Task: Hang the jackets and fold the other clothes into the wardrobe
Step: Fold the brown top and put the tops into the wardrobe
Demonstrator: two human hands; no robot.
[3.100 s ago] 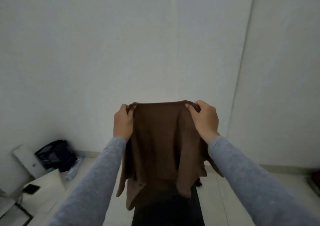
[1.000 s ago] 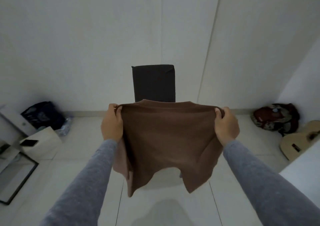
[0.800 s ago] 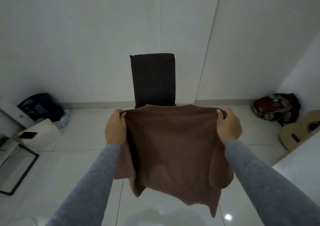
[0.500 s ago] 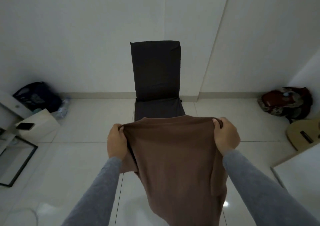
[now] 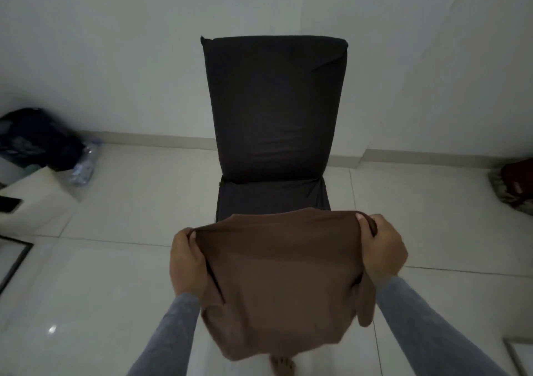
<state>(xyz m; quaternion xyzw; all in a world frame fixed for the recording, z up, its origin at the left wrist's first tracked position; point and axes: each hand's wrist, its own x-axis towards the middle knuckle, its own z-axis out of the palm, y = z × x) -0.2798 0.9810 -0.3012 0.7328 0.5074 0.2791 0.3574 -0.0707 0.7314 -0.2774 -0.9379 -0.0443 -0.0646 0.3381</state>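
I hold a brown shirt [image 5: 282,277] stretched out in front of me, above the tiled floor. My left hand [image 5: 187,260] pinches its top left corner and my right hand [image 5: 383,248] pinches its top right corner. The cloth hangs down between my grey sleeves, with a folded part dangling at the right side. Just beyond the shirt stands a black floor chair [image 5: 274,110], its seat partly hidden by the shirt's top edge. No wardrobe is in view.
A dark bag [image 5: 31,139] and a plastic bottle [image 5: 83,165] lie at the left wall beside a white box [image 5: 37,199] with a phone on it. A red bundle [image 5: 516,185] sits at the far right. A framed panel [image 5: 14,263] lies at left.
My view has tilted down and moved closer to the black chair. Both hands have lowered the shirt toward the chair's seat, still gripping the same corners.
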